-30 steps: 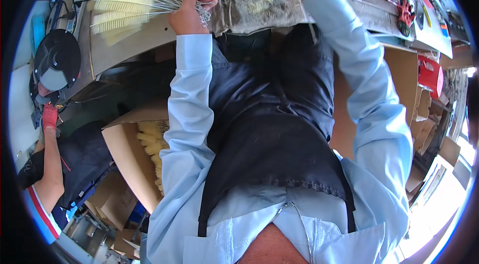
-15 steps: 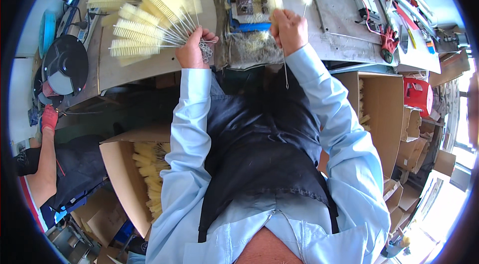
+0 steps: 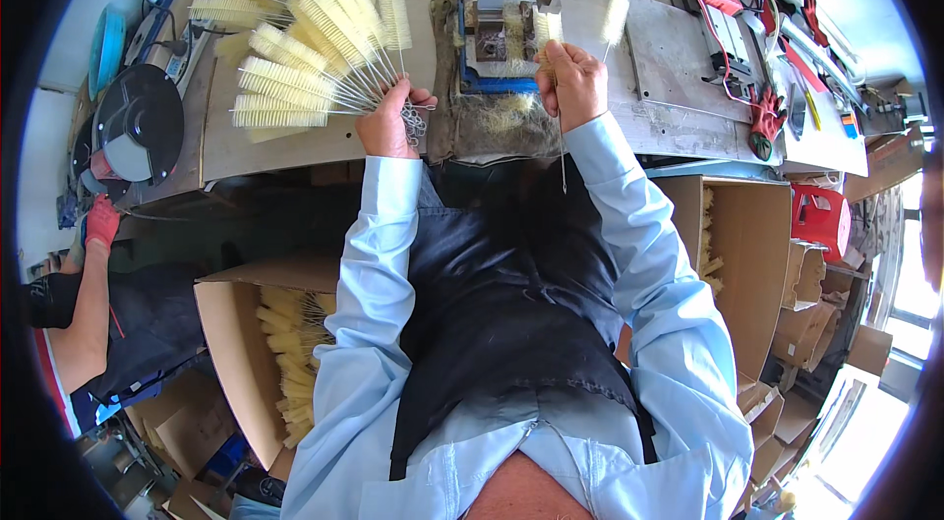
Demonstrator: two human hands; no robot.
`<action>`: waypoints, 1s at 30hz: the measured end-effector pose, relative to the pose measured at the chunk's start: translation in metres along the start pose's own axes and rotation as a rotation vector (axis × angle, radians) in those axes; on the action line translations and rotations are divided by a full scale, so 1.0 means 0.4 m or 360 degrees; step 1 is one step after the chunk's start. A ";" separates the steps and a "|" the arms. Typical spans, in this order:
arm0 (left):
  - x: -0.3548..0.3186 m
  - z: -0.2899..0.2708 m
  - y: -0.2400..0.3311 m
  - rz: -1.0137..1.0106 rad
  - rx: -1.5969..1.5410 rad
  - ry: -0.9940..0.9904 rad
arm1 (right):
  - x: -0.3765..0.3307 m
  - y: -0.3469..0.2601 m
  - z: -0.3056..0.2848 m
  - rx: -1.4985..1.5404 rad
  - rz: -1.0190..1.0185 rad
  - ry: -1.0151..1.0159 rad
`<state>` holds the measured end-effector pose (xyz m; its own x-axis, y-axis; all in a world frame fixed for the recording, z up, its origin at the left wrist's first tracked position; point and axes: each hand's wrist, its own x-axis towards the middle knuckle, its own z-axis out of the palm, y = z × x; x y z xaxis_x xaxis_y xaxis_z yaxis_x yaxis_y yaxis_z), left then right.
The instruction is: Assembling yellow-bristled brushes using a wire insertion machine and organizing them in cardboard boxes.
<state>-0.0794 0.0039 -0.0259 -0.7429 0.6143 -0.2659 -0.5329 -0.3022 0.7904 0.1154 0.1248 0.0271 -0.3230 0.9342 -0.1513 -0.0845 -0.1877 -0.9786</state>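
Note:
My left hand is closed round the looped wire handles of several bottle brushes. Their pale yellow bristle heads fan out over the table to the left. Just in front of a metal press, my right hand grips another bottle brush. Its bristle head sticks up past my fingers, and its bare wire hangs below my fist. One more brush stands tilted just right of that hand; the lower end of its wire is hidden behind the hand.
More brushes fill a cardboard box at lower left and another box at right. A bristle-covered cloth lies before the press. Red-handled tools lie at right. A co-worker's red-gloved hand is beside a black round machine.
The view has tilted upward, so more of the press shows and the table sits lower in the picture. Both hands keep their grips, with little movement relative to the table.

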 end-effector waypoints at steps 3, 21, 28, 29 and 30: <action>-0.004 0.013 0.001 -0.0024 -0.0040 -0.0006 | 0.015 -0.015 -0.004 0.0160 0.0118 -0.0054; -0.020 0.010 0.015 0.0003 -0.0104 -0.0108 | 0.137 -0.007 -0.191 -0.1277 -0.0519 0.0600; -0.129 0.013 0.051 -0.0120 -0.0108 -0.0128 | -0.025 -0.019 0.043 -0.0539 -0.0548 -0.0074; -0.156 0.017 0.055 -0.0180 -0.0087 -0.0128 | -0.029 0.005 0.090 -0.0384 -0.0507 -0.0266; -0.184 0.010 0.065 -0.0173 -0.0074 -0.0117 | -0.062 -0.020 0.157 -0.0252 -0.0233 -0.0383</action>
<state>-0.0370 -0.0462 0.0166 -0.6490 0.6966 -0.3059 -0.6281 -0.2636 0.7321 0.0647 0.0840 0.0475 -0.5336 0.8457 0.0118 -0.0049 0.0108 -0.9999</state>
